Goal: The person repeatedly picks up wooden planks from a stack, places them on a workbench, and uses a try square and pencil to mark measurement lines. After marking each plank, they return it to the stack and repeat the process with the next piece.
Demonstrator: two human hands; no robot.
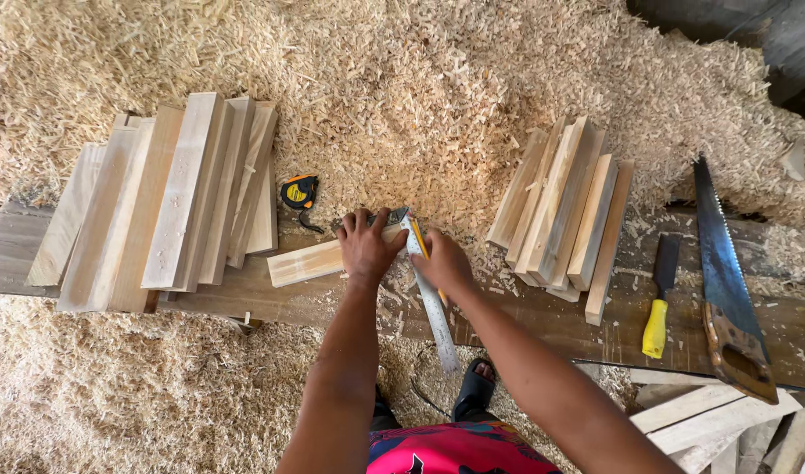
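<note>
Both hands work mid-bench: our left hand presses the steel try square onto the pale wooden strip, our right hand grips a yellow pencil. We judge firm pressure keeps the line true.

Your table is dark, rough wood under pale matt shavings; your boards are smooth pale wood, the square's blade dull metal, the chisel handle glossy yellow plastic.
</note>
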